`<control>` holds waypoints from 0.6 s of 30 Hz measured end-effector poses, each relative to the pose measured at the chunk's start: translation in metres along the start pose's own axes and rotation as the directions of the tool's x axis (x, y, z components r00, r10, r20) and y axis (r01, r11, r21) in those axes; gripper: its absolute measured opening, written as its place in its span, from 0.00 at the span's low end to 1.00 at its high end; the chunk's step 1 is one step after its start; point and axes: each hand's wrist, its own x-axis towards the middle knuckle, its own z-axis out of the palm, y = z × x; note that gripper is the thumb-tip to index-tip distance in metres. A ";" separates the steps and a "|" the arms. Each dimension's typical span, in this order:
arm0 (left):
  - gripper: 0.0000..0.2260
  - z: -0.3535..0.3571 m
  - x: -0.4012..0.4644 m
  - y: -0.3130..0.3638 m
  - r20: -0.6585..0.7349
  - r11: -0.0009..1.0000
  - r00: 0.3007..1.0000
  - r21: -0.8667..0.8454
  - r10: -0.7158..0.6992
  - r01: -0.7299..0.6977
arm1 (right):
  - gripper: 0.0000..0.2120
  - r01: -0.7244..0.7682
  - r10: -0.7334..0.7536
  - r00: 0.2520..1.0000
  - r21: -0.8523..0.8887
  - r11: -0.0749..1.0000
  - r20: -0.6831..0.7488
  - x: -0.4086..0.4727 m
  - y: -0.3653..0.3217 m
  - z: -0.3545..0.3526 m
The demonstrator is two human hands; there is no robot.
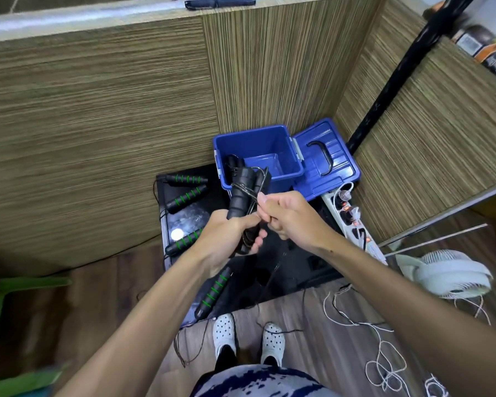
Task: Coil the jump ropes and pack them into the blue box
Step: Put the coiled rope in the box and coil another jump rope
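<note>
Left hand [229,236] fingers curled tight round two black jump-rope handles [241,196] held upright, right hand [287,214] thumb and fingers pinching the thin black cord [251,193] against them, just before the open blue box [258,156], coiled rope already inside, green-striped handles [186,180] on black table [292,265].

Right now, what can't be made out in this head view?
- Blue box: its near-left contents, hidden by the black handles in the left hand.
- Thin rope: where it runs under the right hand's fingers.
- Rightmost green-striped handle: one end, behind the left hand.
- Top-right shelf labels: blurred.
</note>
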 end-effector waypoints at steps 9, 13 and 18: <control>0.08 -0.011 -0.020 0.002 0.263 0.991 0.958 -0.092 0.115 -0.094 | 0.24 -0.162 0.115 0.954 0.156 0.974 0.277 -0.018 0.018 -0.018; 0.11 -0.017 -0.026 0.000 0.373 0.991 0.918 -0.050 0.135 -0.126 | 0.23 -0.241 0.177 0.916 0.144 0.960 0.359 -0.024 0.027 -0.028; 0.22 -0.011 -0.024 -0.005 0.436 0.992 0.892 0.093 -0.117 0.085 | 0.20 -0.385 0.321 0.764 -0.003 0.923 0.559 -0.018 0.028 -0.034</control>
